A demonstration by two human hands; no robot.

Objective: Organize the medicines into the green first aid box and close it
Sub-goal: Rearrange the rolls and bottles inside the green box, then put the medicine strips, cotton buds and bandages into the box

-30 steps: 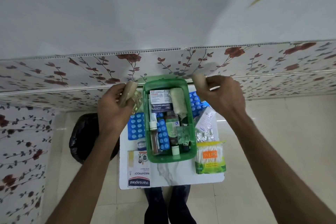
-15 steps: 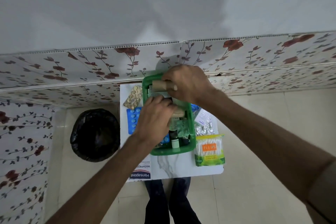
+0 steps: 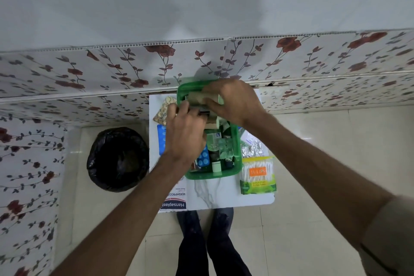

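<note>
The green first aid box (image 3: pixel 238 164) stands open on a small white table (image 3: pixel 224 199), filled with bottles, blue blister packs and a medicine carton. My right hand (image 3: pixel 235 102) is over the box's far end, closed on a beige bandage roll (image 3: pixel 202 97) lying across it. My left hand (image 3: pixel 184 134) reaches into the box from the left, its fingers pressing down on the items beside a second beige roll (image 3: pixel 212 122). What the left fingers hold is hidden.
On the table around the box lie a strip of tan tablets (image 3: pixel 162 111), a blue blister pack (image 3: pixel 161 141), a Hansaplast carton (image 3: pixel 173 203), foil strips (image 3: pixel 253 149) and a pack of cotton buds (image 3: pixel 257 175). A black-lined bin (image 3: pixel 117 159) stands on the floor at the left.
Both hands came in from either side of the box to its far end. The right hand brought a bandage roll over the box; the left let go of the tan tablet strip beside it.
</note>
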